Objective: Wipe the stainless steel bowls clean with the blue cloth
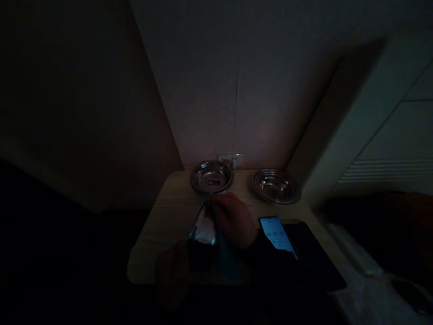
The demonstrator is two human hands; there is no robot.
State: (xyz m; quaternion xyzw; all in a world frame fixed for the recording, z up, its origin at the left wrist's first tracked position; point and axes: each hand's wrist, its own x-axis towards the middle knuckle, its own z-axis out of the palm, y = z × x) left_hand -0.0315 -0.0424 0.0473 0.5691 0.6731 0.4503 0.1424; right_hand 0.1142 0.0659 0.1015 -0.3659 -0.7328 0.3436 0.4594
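The room is very dark. My right hand (235,221) reaches over a small light wooden table (158,234), its fingers curled round the top of a glossy dark packet (204,228) that catches the light. The packet's lower part looks bluish. My left hand (171,268) is a dim shape just below and left of the packet, by the table's front edge; its fingers do not show. A phone (277,237) with a lit screen lies right of my right hand, on a dark flat thing (316,257).
Two steel bowls stand at the back of the table, one left (211,177) and one right (275,185). A wall socket (230,159) sits behind the left one. A white cabinet (382,135) stands at the right, and pale cloth (358,289) lies below it.
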